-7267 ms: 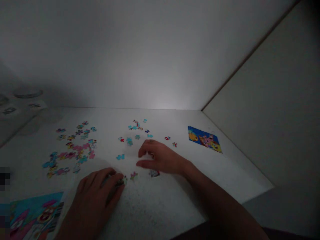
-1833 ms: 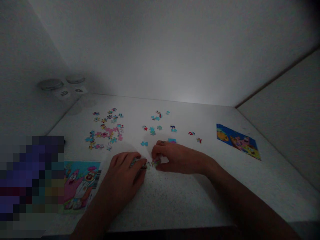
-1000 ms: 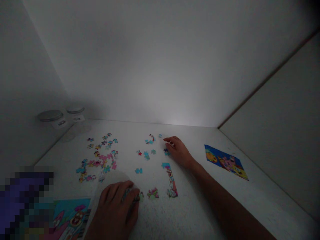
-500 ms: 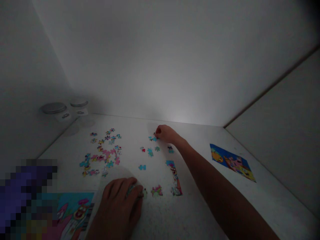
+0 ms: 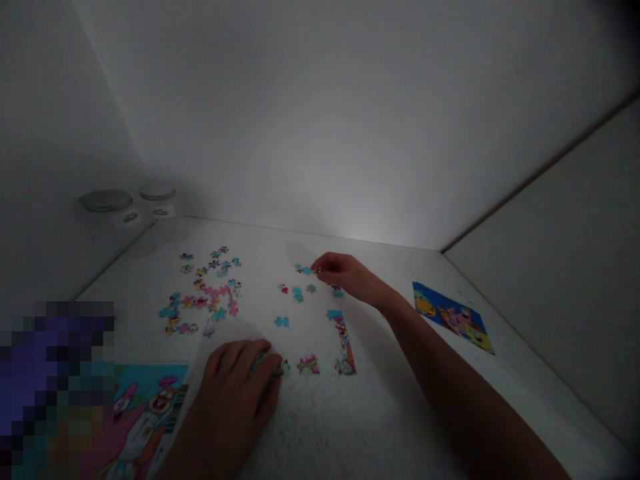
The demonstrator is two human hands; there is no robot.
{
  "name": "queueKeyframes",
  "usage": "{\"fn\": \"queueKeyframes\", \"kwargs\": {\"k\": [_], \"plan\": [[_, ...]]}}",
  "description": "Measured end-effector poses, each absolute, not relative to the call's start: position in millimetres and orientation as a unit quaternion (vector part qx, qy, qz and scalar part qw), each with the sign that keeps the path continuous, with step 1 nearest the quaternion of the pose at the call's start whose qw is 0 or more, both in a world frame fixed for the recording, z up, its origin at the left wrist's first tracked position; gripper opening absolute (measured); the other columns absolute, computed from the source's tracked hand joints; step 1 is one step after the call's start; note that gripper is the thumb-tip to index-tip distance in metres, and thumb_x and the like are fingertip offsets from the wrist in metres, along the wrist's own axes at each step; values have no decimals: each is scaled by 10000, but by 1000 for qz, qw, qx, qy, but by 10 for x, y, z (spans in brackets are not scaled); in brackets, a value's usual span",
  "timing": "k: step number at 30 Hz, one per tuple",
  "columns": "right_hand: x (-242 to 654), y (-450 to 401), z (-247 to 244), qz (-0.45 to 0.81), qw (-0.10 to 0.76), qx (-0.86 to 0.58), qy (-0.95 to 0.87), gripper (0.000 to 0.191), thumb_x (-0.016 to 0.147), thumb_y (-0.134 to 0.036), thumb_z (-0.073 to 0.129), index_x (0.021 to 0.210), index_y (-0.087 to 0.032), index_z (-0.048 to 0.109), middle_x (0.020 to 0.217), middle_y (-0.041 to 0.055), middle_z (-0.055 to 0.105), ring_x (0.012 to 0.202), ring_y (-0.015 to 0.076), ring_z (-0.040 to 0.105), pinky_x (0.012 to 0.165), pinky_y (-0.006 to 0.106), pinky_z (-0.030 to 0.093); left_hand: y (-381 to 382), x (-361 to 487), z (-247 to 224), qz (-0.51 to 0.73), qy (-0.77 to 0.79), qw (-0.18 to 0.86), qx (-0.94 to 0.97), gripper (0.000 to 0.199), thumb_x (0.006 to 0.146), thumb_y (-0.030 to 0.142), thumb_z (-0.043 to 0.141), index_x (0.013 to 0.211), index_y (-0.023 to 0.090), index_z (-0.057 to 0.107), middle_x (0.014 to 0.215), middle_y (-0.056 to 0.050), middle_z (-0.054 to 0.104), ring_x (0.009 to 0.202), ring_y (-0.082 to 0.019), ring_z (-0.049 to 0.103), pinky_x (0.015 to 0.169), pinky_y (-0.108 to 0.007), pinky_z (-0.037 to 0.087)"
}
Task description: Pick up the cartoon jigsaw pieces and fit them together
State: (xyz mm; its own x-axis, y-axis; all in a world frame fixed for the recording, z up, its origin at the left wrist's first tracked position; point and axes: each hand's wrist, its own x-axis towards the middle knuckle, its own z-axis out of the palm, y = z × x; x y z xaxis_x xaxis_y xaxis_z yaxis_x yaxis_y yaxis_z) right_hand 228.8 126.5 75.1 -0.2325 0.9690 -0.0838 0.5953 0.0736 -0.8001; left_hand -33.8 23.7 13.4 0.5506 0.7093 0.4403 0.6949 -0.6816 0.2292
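Note:
My right hand (image 5: pixel 345 275) is over the far middle of the white table, thumb and fingertips closed on a small puzzle piece (image 5: pixel 315 270). The piece is at the right end of a light-blue joined strip (image 5: pixel 303 269); whether they are locked together I cannot tell. My left hand (image 5: pixel 239 375) rests near the front, fingers curled over a greenish puzzle piece (image 5: pixel 259 362) that shows between thumb and forefinger. Beside its thumb lies another piece (image 5: pixel 285 368), then a pink-green one (image 5: pixel 309 365). A joined column of pieces (image 5: pixel 343 341) stands on the right, and loose blue pieces (image 5: pixel 282 321) lie between.
Several loose pieces (image 5: pixel 200 300) are scattered on the left. A bright cartoon picture (image 5: pixel 453 317) lies at the right, and a cartoon-printed sheet (image 5: pixel 145 420) at the front left. Two lidded clear jars (image 5: pixel 157 193) stand in the back left corner. White walls enclose the table.
My right hand has turned and its fingers have spread lower around the piece by the blue strip. The view has tilted slightly; my left hand stays in place.

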Motion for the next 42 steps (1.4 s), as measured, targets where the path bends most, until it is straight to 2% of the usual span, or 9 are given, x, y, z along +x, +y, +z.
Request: {"fn": "queueKeyframes", "kwargs": {"k": [4, 8, 11, 16, 26, 34, 42], "plan": [[2327, 666, 727, 496, 280, -551, -610, 165, 740, -285, 649, 831, -175, 565, 751, -5, 588, 665, 116, 533, 631, 256, 443, 223, -330, 143, 252, 398, 30, 882, 248, 876, 205, 465, 1058, 245, 629, 1089, -50, 641, 1013, -240, 551, 881, -439, 426], [2297, 426, 705, 531, 250, -552, -593, 145, 723, -256, 667, 793, -174, 570, 714, -17, 575, 618, 106, 524, 572, 241, 441, 199, -292, 179, 247, 370, 44, 895, 280, 892, 248, 472, 1133, 269, 614, 1156, -46, 620, 1050, -240, 535, 886, -420, 434], [2293, 419, 691, 557, 219, -527, -604, 122, 740, -221, 639, 844, -169, 600, 719, -14, 588, 617, 107, 535, 574, 242, 444, 156, -229, 233, 218, 331, 67, 916, 358, 902, 203, 441, 1222, 290, 576, 1216, -30, 604, 1074, -222, 521, 908, -394, 428], [2317, 419, 633, 605, 172, -489, -605, 75, 741, -161, 583, 807, -154, 618, 661, -21, 581, 567, 100, 519, 565, 246, 430, 99, -137, 288, 170, 298, 79, 936, 396, 906, 160, 448, 1280, 253, 540, 1281, -26, 583, 1122, -209, 503, 953, -379, 402], [2212, 377, 606, 499, 140, -560, -647, 71, 737, -137, 574, 781, -161, 624, 681, -9, 600, 592, 101, 527, 536, 220, 397, 102, -144, 244, 157, 306, 80, 935, 372, 918, 180, 438, 1266, 247, 553, 1287, -31, 579, 1123, -220, 498, 954, -405, 397], [2135, 321, 648, 473, 116, -563, -668, 42, 775, -137, 566, 788, -163, 597, 659, -12, 589, 588, 105, 538, 536, 221, 404, 79, -127, 252, 169, 305, 83, 934, 352, 935, 184, 417, 1255, 213, 560, 1252, -59, 585, 1097, -241, 490, 932, -427, 410], [2072, 265, 702, 372, 92, -560, -734, 94, 813, -147, 537, 811, -169, 629, 720, 5, 611, 641, 112, 526, 586, 236, 369, 83, -116, 288, 166, 304, 98, 933, 346, 920, 182, 451, 1246, 211, 564, 1246, -57, 579, 1089, -242, 489, 922, -431, 414]]}}
